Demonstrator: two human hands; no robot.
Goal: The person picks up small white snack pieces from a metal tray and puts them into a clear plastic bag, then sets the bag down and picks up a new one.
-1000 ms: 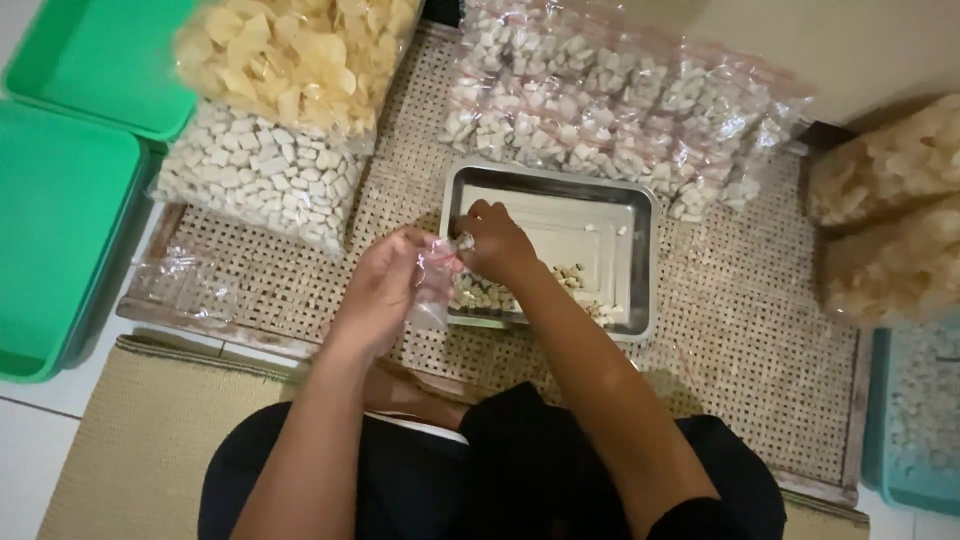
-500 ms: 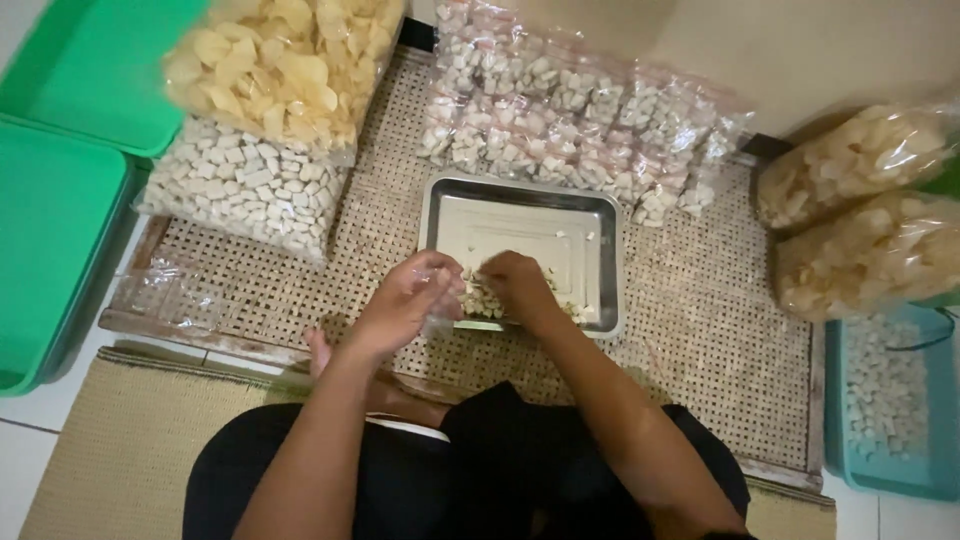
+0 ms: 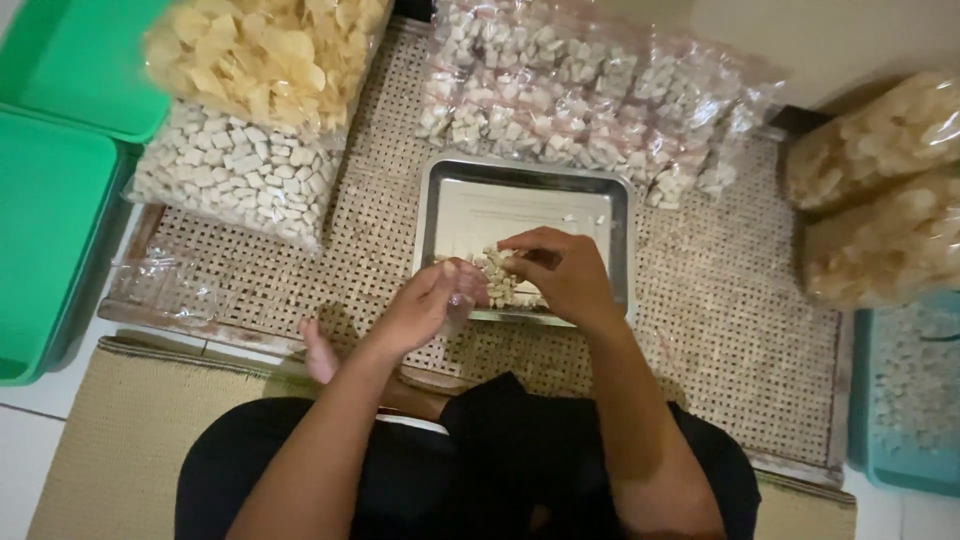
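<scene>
A woven rattan mat (image 3: 700, 330) is lying on the floor and carrying all the stock. Large clear bags are crowding it: yellow chips (image 3: 265, 55) and white cubes (image 3: 235, 175) at the far left, small filled packets (image 3: 590, 100) behind the work.

A steel tray (image 3: 525, 205) is sitting at the centre, mostly bare, with a small heap of pale cube snacks (image 3: 498, 275) gathering at its near edge, under the person's hands.

The right hand (image 3: 560, 275) is closing its fingers on some of those cubes. The left hand (image 3: 425, 305) is pinching a small clear plastic bag (image 3: 462, 300) just beside the heap; whether its mouth is standing open cannot be told.

Risk, as judged: the bag is small and limp, so cubes could be missing it and dropping through the open weave. The tray's near rim is overhanging the working edge, so a push could be tipping it. Spare empty bags (image 3: 165, 285) at the left are lying loose and could be sliding off.
</scene>
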